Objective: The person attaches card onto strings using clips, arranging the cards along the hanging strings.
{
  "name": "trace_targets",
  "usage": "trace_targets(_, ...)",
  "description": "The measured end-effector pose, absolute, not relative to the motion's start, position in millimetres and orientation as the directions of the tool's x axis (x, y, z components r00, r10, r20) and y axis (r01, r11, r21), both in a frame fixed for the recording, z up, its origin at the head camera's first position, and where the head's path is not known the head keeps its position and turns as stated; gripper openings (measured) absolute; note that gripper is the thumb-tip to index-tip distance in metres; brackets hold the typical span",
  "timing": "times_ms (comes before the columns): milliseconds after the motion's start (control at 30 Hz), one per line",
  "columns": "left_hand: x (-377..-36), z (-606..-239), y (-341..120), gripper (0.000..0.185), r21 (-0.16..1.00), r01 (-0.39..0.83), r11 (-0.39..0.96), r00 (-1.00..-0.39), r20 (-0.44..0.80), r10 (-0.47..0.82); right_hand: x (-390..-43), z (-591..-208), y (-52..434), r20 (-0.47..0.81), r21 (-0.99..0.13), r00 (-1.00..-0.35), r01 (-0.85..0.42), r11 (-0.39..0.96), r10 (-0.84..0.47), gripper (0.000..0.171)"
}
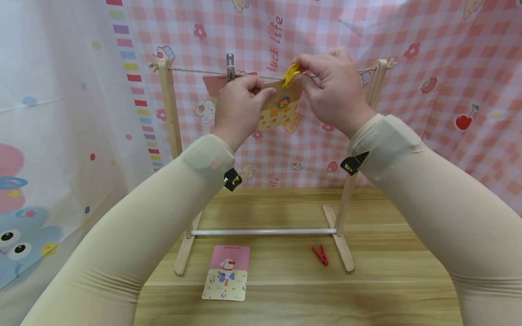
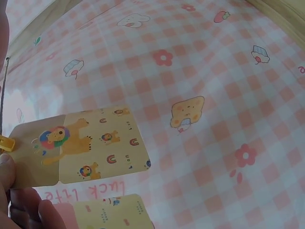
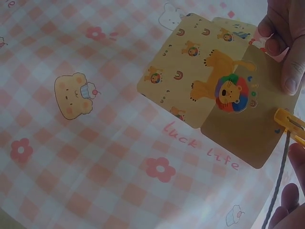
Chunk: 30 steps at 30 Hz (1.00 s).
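A lion-print card (image 1: 281,107) hangs at the twine (image 1: 195,71) strung across the top of a wooden rack (image 1: 170,113). My left hand (image 1: 261,93) pinches the card's upper left edge. My right hand (image 1: 299,77) pinches a yellow clothespin (image 1: 291,74) at the card's top edge on the twine. In the right wrist view the yellow clothespin (image 3: 290,126) bites the lion card (image 3: 224,95) beside the twine (image 3: 279,186). The left wrist view shows the same card (image 2: 78,145) and the clothespin (image 2: 5,143) at the left border.
A grey clip (image 1: 230,65) holds a pink card (image 1: 212,83) on the twine, partly behind my left hand. On the wooden table (image 1: 387,271) lie a pink-and-yellow card (image 1: 227,273) and a red clothespin (image 1: 320,255). A white bar (image 1: 263,232) joins the rack's feet. Checked pink cloth (image 1: 448,54) hangs behind.
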<state>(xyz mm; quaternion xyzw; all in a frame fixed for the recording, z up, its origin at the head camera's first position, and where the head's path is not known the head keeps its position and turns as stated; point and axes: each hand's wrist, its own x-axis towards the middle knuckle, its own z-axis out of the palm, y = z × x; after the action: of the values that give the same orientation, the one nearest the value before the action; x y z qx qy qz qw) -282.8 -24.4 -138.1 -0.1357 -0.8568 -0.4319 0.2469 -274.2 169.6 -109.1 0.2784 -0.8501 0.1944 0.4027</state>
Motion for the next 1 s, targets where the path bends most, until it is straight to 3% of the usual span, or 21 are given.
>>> trace_targets(333, -283.6, -139.7, -25.5, 0.026, 0.671, 0.45, 0.589, -0.84, 0.543, 0.024, -273.8, -110.3, 168.1, 0.79, -0.086, -0.518, -0.625, 0.776, -0.33, 0.019)
trace_targets(1000, -284.6, -142.4, -26.0, 0.026, 0.652, 0.455, 0.606, -0.829, 0.559, 0.021, -271.2, -114.1, 168.2, 0.759, -0.152, -0.587, -0.58, 0.8, -0.281, 0.034)
